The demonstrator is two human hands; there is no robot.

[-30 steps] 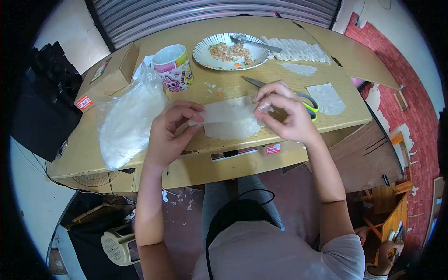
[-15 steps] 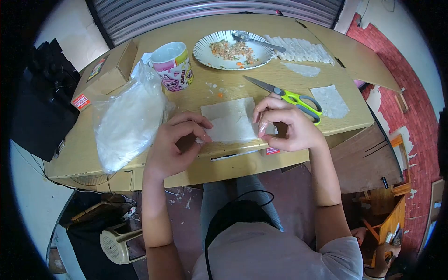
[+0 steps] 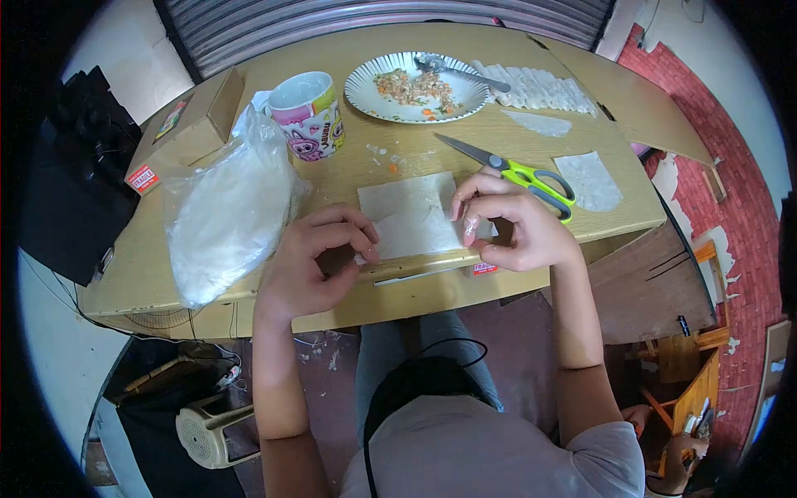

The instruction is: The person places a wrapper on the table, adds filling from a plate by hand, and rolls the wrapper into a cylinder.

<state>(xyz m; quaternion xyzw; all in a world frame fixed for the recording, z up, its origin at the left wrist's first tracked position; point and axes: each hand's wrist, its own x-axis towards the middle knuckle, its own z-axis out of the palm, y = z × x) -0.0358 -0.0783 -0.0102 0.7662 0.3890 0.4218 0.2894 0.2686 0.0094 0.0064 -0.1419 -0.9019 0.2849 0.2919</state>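
Observation:
A thin, whitish spring roll wrapper (image 3: 411,217) lies flat at the table's front edge, between my two hands. My left hand (image 3: 320,253) pinches the wrapper's near left corner, with thumb and fingertips closed on it. At the opposite near corner, my right hand (image 3: 519,220) pinches the sheet between thumb and curled fingers. Just beyond my right hand lie scissors (image 3: 531,178) with green and grey handles, blades pointing back left.
A paper plate (image 3: 365,95) holds chopped filling and a spoon (image 3: 465,76). Several white rolls (image 3: 540,87) line up behind it. Wrapper pieces (image 3: 588,178) lie at right. At left stand a mug (image 3: 307,116), a plastic bag (image 3: 224,216) and a cardboard box (image 3: 187,124).
My left fingertips have dropped slightly toward the wrapper's near corner. My right hand has barely shifted, and the wrapper stays in place.

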